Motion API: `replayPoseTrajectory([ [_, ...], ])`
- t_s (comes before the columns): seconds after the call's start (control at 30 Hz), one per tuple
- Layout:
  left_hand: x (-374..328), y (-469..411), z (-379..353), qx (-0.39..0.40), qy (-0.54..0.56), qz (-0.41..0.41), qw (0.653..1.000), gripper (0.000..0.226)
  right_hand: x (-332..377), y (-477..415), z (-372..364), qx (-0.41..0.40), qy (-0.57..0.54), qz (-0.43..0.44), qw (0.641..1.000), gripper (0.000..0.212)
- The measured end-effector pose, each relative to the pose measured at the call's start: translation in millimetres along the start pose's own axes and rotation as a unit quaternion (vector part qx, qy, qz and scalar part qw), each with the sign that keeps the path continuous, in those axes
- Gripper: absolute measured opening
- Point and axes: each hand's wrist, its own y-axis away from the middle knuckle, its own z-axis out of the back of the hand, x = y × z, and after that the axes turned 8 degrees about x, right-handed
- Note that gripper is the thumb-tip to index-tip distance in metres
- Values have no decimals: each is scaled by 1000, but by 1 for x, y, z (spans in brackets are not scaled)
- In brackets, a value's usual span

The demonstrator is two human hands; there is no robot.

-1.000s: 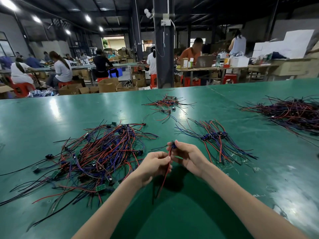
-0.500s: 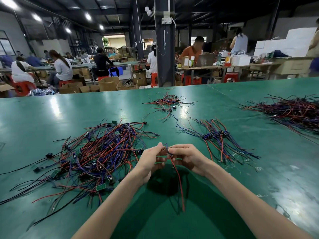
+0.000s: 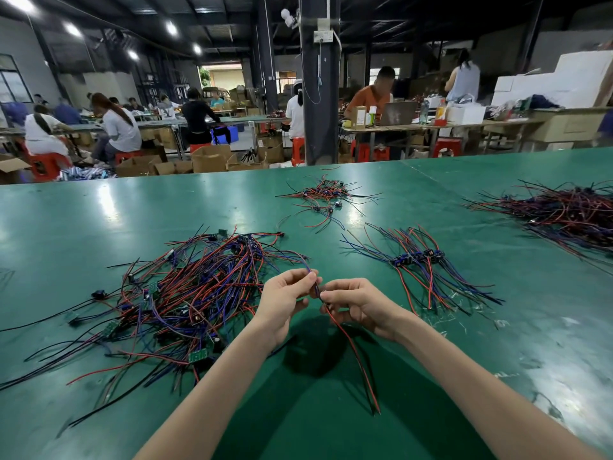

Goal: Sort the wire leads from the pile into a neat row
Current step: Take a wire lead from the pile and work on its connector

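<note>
A tangled pile of red, blue and black wire leads [image 3: 185,293] with small green boards lies on the green table [image 3: 331,426] at my left. To the right, a short row of sorted leads [image 3: 419,263] lies with its blue connectors lined up. Both hands meet above the table between pile and row. My left hand [image 3: 285,302] and my right hand [image 3: 356,302] pinch one wire lead [image 3: 351,350] near its top. Its red and black wires hang down toward me, and a blue strand arcs up to the left.
A small heap of leads [image 3: 326,197] lies farther back at the centre, and a big heap [image 3: 564,214] sits at the far right. A dark pillar [image 3: 320,94] stands behind the table. People work at benches in the background.
The held lead's red and black tail has swung from hanging near my left wrist to hanging down on the right side. Both hands have stayed together, now pinching higher near the lead's top.
</note>
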Motion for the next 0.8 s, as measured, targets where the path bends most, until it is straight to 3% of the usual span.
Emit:
replayPoseTrajectory([
  [0.4, 2, 3, -9, 57, 52, -47, 996, 13, 0, 0, 2, -14, -16, -19, 1000, 24],
  [0.57, 1, 3, -7, 74, 55, -45, 995, 15, 3, 1, 5, -11, 6, -33, 999, 11],
  [0.8, 3, 2, -7, 20, -23, -72, 997, 8, 6, 3, 2, -30, 90, -27, 995, 16],
])
